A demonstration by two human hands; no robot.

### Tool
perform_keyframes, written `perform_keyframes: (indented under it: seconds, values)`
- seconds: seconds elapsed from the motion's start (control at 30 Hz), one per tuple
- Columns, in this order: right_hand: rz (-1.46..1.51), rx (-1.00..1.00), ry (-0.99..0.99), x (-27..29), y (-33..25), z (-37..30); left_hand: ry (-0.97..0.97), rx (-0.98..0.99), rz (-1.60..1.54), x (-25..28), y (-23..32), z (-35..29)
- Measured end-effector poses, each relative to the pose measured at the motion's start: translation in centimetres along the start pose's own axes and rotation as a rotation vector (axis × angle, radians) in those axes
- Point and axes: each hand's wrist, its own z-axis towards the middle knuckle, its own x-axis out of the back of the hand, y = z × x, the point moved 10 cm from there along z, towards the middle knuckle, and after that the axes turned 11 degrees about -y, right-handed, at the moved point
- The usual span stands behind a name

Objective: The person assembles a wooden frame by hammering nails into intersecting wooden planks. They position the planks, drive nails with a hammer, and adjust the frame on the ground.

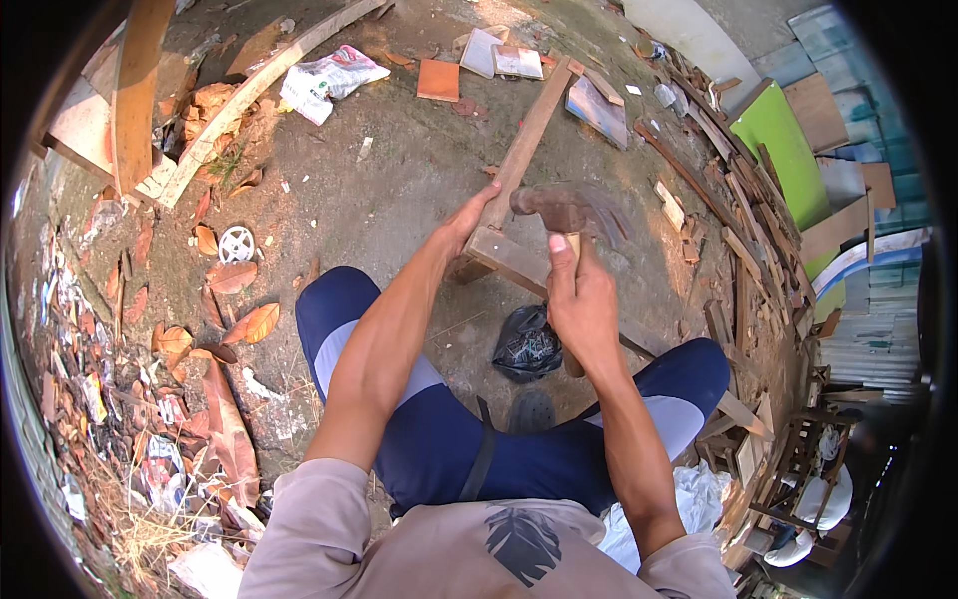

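Note:
My right hand (584,304) is wrapped round the wooden handle of a claw hammer, thumb laid along it. The hammer's head (564,210), smeared by motion, is raised near the corner of a wooden frame. One long plank (534,130) of that frame runs away from me, and a crosspiece (511,262) meets it at the corner and extends right, partly behind my right hand. My left hand (467,220) grips the plank's side just beyond the corner; most of its fingers are hidden. Below the crosspiece lies an opened black plastic bag (529,344) of nails.
Broken tiles (439,80) and a white plastic bag (329,80) lie at the far side. Dry leaves (232,278), litter and a white plastic reel (237,245) are on the left. Scrap wood (743,230) and a green board (783,150) crowd the right.

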Motion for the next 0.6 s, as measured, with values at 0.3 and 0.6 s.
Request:
perform_keyframes:
  seconds: [0.3,0.6]
  values:
    - [-0.194,-0.036,-0.104,-1.9,2.0,1.7,-0.001,-0.019,-0.071,0.6,-0.2,1.9]
    - [-0.272,-0.073,-0.188,-3.5,5.5,1.9,0.032,0.040,-0.067,0.3,-0.4,1.9]
